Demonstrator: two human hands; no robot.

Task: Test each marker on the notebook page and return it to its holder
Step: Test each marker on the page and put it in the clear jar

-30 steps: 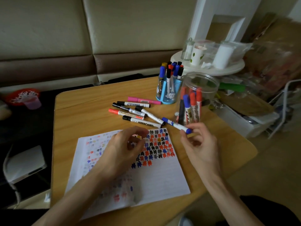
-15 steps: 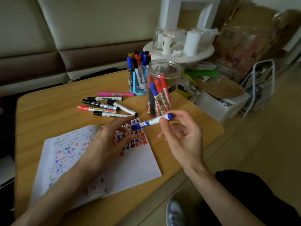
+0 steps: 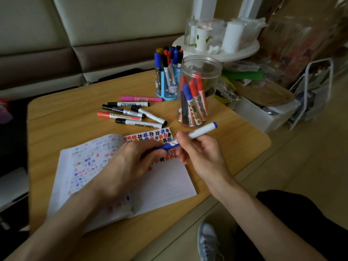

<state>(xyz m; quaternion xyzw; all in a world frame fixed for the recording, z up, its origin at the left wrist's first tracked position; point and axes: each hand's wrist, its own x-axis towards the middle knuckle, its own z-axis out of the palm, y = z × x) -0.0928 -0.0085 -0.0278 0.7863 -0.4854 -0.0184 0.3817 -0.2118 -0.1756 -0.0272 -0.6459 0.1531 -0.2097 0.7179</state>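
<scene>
Hands: both are together on one blue marker (image 3: 201, 129), held above the notebook (image 3: 165, 185).
Left hand (image 3: 130, 164): its fingertips are closed around the blue cap (image 3: 167, 146) at the marker's lower end. The palm hovers over the page. I cannot tell if the wrist rests on the paper.
Right hand (image 3: 199, 153): thumb and fingers are wrapped around the white barrel, and the blue tail end points up to the right, toward the clear jar (image 3: 199, 91).
Notebook: it lies open on the wooden table (image 3: 235, 140). Rows of coloured hash marks fill the top of the right page, and free lines remain below them.
Holders: the clear jar holds red and blue markers. The blue pen cup (image 3: 167, 85) behind it is full of markers.
Loose markers (image 3: 135, 117): six of them lie on the table beyond the notebook, all capped as far as I can see.
Step in hand: it looks like pulling the cap off before a test mark, though pressing it on would look the same.
Doing it well: pull straight along the barrel with a small twist. Keep the right hand's grip firm and the tip away from the fingers.
Next need: a short mark in the free space beside the last hash marks, then recap fully.
Risk: a sudden release may smear ink on the page.
</scene>
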